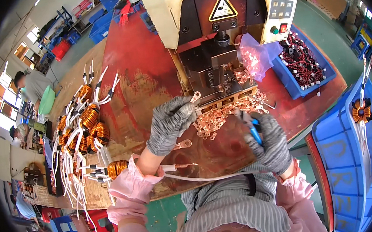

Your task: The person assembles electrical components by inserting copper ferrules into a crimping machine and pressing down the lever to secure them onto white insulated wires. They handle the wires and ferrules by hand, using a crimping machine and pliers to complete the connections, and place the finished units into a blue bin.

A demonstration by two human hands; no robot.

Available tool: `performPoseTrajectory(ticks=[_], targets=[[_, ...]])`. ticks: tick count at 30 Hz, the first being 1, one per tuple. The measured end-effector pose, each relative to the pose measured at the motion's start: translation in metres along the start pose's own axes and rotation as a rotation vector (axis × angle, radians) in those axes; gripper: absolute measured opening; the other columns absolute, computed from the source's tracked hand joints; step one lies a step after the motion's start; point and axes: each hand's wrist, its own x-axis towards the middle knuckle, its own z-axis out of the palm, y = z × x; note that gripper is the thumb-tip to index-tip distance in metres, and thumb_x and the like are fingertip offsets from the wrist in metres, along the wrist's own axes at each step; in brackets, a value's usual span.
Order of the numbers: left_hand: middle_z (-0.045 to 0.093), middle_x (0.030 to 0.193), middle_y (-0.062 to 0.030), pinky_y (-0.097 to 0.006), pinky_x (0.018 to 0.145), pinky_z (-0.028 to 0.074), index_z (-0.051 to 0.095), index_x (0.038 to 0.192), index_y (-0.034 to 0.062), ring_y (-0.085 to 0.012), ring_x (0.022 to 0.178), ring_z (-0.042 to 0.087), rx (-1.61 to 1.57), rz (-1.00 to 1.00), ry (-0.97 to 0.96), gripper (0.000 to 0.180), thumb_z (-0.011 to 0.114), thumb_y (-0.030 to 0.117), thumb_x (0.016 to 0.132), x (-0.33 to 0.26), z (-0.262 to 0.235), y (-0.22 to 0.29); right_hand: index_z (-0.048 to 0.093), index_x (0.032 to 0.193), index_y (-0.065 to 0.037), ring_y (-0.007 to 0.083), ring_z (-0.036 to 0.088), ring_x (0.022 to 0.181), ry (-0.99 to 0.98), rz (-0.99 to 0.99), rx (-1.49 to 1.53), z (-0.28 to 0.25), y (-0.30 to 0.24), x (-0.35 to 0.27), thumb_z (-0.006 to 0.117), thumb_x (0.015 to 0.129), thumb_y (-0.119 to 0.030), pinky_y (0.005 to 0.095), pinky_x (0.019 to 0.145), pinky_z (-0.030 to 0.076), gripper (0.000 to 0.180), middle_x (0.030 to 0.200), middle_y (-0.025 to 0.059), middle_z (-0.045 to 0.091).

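Observation:
My left hand (172, 120), in a grey knit glove, is closed with a copper ring terminal (196, 97) pinched at its fingertips, in front of the press (217, 69). My right hand (272, 146), gloved the same way, is wrapped round a blue-handled tool (255, 133), perhaps pliers or cutters; its head is hard to make out. Between the hands and the press lies a heap of loose copper terminals (213, 121). Beside my left wrist sits a copper-wire coil (118, 169). Below my left hand lie another ring terminal (183, 144) and a lead with a bare copper end (180, 166).
Several coils with white leads (89, 117) are piled at the left of the worn red table (126, 94). A purple bag of terminals (254, 57) leans by the press. Behind it stands a blue bin of small wired parts (301, 64). A large blue crate (353, 154) is at right.

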Motion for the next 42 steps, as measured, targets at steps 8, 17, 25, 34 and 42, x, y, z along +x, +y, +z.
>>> performPoseTrajectory(ticks=[8,17,25,34,42], targets=[[0.062,0.072,-0.0013,-0.019,0.05,0.042,0.065,0.1,0.0025,-0.0039,0.058,0.052,0.557,0.482,0.181,0.017,0.059,0.002,0.084,0.0,0.005,-0.016,0.052,0.109,0.002,0.0383,0.056,0.082,-0.064,0.028,0.035,0.044,-0.011,0.019,0.066,0.077,-0.025,0.0433,0.073,0.047,0.044,0.09,0.0227,0.055],[0.067,0.08,-0.0075,-0.026,0.062,0.049,0.067,0.098,0.0071,-0.0152,0.068,0.064,0.824,0.614,0.201,0.02,0.063,0.003,0.079,-0.001,0.006,-0.015,0.051,0.108,0.003,0.0385,0.056,0.082,-0.033,0.025,0.059,0.057,-0.011,0.02,0.066,0.076,-0.027,0.0432,0.073,0.047,0.047,0.091,0.0225,0.055],[0.06,0.068,-0.0076,-0.033,0.049,0.046,0.065,0.101,0.0096,-0.0226,0.055,0.057,0.99,0.785,0.204,0.022,0.065,0.014,0.079,0.001,0.009,-0.016,0.052,0.109,0.002,0.0382,0.058,0.082,-0.106,0.132,0.207,0.056,-0.009,0.012,0.066,0.078,-0.028,0.0427,0.072,0.048,0.046,0.091,0.0228,0.056],[0.058,0.068,-0.007,-0.033,0.05,0.043,0.067,0.098,0.0103,-0.0224,0.054,0.055,1.232,0.932,0.214,0.021,0.066,0.011,0.077,0.0,0.009,-0.02,0.052,0.104,0.001,0.0374,0.059,0.073,-0.193,0.161,0.173,0.055,-0.01,0.007,0.062,0.081,-0.027,0.0429,0.064,0.048,0.037,0.076,0.0201,0.058],[0.056,0.066,-0.0067,-0.032,0.049,0.041,0.067,0.097,0.0093,-0.02,0.051,0.052,1.081,0.782,0.184,0.02,0.066,0.011,0.077,-0.001,0.013,-0.017,0.052,0.102,0.0,0.0366,0.058,0.072,-0.133,0.204,0.666,0.083,-0.008,-0.009,0.062,0.083,-0.022,0.0395,0.062,0.048,0.031,0.08,0.0185,0.058]])
